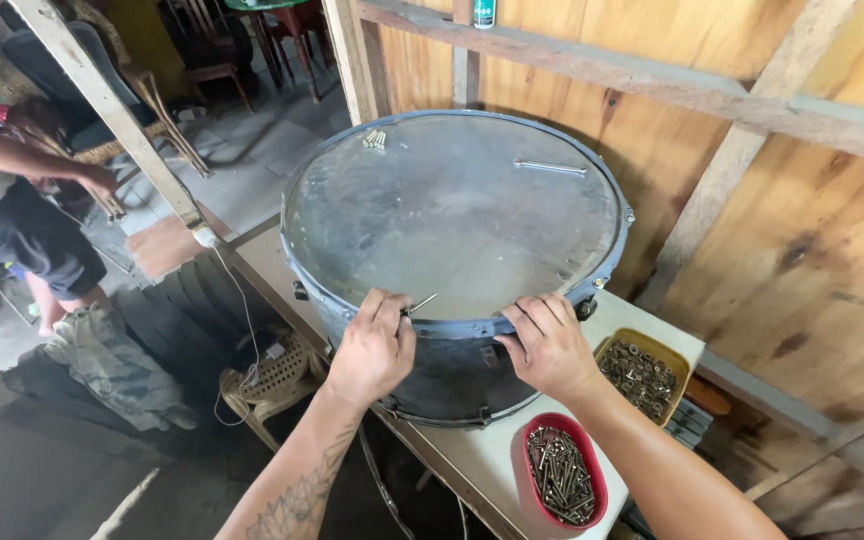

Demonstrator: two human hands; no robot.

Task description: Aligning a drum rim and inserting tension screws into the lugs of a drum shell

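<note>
A large round drum [452,215] with a grey skin and a dark blue metal rim lies flat on a white table [472,465]. My left hand [374,345] rests on the near rim and pinches a thin metal rod [420,303] at the hoop. My right hand [550,345] presses on the near rim beside it, fingers bent over the hoop and holding nothing. A loose metal rod [550,167] and a small bunch of screws [374,139] lie on the skin at the far side.
A red oval dish [563,475] of long screws and a yellow tray [642,372] of nuts sit on the table by my right arm. Plywood walls stand behind and right. Another person [12,215] stands at far left near wicker chairs [142,100].
</note>
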